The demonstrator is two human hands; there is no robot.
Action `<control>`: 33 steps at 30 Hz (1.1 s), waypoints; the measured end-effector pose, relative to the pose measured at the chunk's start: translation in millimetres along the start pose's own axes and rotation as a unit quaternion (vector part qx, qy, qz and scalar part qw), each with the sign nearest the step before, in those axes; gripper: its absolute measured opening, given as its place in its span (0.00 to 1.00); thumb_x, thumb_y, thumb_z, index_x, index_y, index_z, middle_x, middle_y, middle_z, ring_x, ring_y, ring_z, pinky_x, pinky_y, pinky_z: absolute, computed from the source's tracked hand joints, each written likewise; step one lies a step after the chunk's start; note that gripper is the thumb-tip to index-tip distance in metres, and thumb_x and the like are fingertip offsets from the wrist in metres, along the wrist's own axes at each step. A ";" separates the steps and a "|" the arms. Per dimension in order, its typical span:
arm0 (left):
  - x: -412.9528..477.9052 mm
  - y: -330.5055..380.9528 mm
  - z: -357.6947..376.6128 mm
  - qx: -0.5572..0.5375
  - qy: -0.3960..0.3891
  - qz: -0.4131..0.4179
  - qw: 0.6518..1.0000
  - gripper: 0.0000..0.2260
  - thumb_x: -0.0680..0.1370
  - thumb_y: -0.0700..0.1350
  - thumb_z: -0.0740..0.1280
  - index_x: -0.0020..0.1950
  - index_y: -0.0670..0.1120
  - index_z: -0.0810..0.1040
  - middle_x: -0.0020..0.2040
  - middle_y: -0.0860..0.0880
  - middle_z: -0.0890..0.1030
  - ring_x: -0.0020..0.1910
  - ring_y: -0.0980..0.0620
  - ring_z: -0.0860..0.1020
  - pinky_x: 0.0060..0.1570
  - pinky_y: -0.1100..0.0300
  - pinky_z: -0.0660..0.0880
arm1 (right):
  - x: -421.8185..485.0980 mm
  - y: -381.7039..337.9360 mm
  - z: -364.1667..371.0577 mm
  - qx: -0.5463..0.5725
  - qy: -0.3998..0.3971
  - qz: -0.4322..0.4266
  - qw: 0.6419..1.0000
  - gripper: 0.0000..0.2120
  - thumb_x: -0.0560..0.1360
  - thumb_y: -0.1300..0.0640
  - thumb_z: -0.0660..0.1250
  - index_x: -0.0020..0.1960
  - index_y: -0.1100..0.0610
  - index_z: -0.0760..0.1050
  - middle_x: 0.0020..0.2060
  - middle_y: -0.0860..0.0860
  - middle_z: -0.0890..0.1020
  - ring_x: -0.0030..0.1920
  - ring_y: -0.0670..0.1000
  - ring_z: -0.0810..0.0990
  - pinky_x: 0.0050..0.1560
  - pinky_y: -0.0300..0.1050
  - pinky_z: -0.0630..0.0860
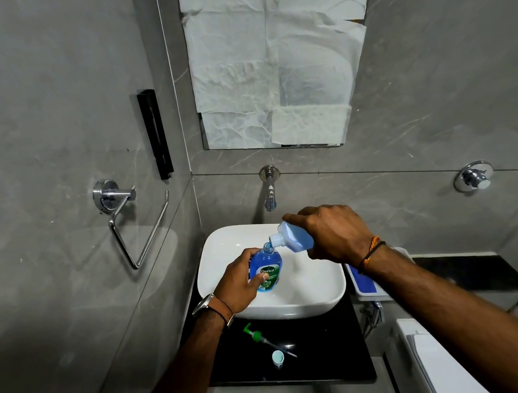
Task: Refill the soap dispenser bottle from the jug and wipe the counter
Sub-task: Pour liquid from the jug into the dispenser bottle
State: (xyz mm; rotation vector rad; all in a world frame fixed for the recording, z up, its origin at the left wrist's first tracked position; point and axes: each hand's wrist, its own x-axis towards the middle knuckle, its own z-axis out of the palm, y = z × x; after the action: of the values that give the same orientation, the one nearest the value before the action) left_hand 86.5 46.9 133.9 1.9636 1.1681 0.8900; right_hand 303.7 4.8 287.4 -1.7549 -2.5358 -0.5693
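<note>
**Jug tipped over the open soap bottle above the basin**

The left hand [240, 282] had its grip wrapped around the blue Dettol soap bottle [267, 270], fingers on the left side and the thumb across the label. The bottle stood nearly upright over the left part of the white basin [311, 291], its neck open and pointing up.

The right hand [334, 232] held the pale blue refill jug [293, 236] from above, its grip closed over the body. The jug was tilted down to the left, and its white spout sat just beside and slightly above the bottle's open neck; whether the two touched could not be told. Blue liquid showed through the jug's wall.

On the black tabletop [328, 347], near the front of the basin, lay the green pump head [256, 335] on its side, its dip tube running to the right. Just beside the tube's end rested a small pale cap [277, 356].

On the far wall, a steel tap [269, 191] stuck out above the basin. A chrome towel ring [130, 225] hung on the left wall, and a round chrome valve [474, 176] sat on the wall far to the right. White paper sheets [270, 61] covered the mirror above the tap.
</note>
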 end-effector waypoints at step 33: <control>7.3 -8.4 3.5 -0.013 -0.003 -0.003 1.000 0.20 0.76 0.45 0.71 0.65 0.51 0.69 0.60 0.53 0.79 0.57 0.54 0.78 0.52 0.70 0.77 | 4.5 6.3 7.7 -0.007 -0.002 -0.002 1.000 0.33 0.66 0.49 0.74 0.70 0.41 0.69 0.54 0.46 0.83 0.47 0.57 0.83 0.38 0.44 0.68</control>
State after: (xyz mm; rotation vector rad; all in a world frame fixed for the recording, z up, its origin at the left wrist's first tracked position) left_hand 88.2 55.9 126.7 1.9406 1.1531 0.8909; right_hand 309.2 13.1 282.9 -1.7580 -2.5433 -0.5852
